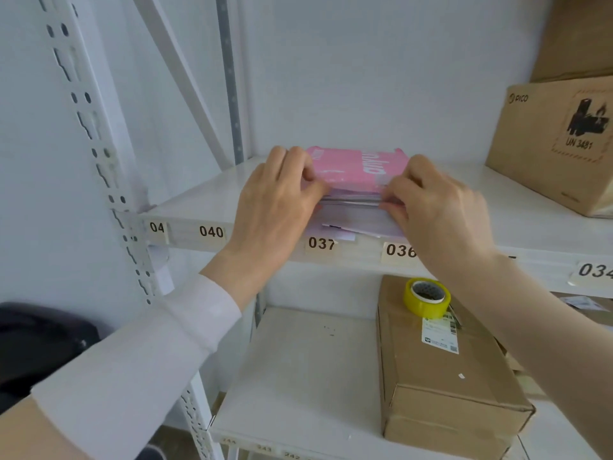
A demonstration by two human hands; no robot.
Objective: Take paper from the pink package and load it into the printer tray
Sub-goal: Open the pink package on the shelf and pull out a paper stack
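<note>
- At the far left we saw a dark rounded object (36,343) low against the wall; we could not tell what it was.
- Beside it a white slotted post (99,167) carried the shelf (199,200), whose front edge bore number labels (211,231) reading 040, 037 and 036.
- Our left hand (275,207), with a pale sleeve (139,353) covering the forearm, reached over the shelf edge; its fingers were curled and pinched onto the left corner of the package's open near end.
- The pink package (356,167) lay flat on the upper shelf between both hands, near the front edge, with its open end toward us.
- White paper (351,215) showed at that open end, the sheets lying just below the pink wrapper and reaching to the shelf edge above label 037.
- Our right hand (441,210), on a bare forearm, was bent in the same way, fingertips closed on the right corner of the wrapper and sheets.
- On the lower shelf a long cardboard box (444,376) lay to the right, and a roll of yellow tape (427,297) sat on its far end.
- At the far right of the upper shelf stood a larger cardboard carton (557,144) printed with PICO and UN 3481, well apart from the package.
</note>
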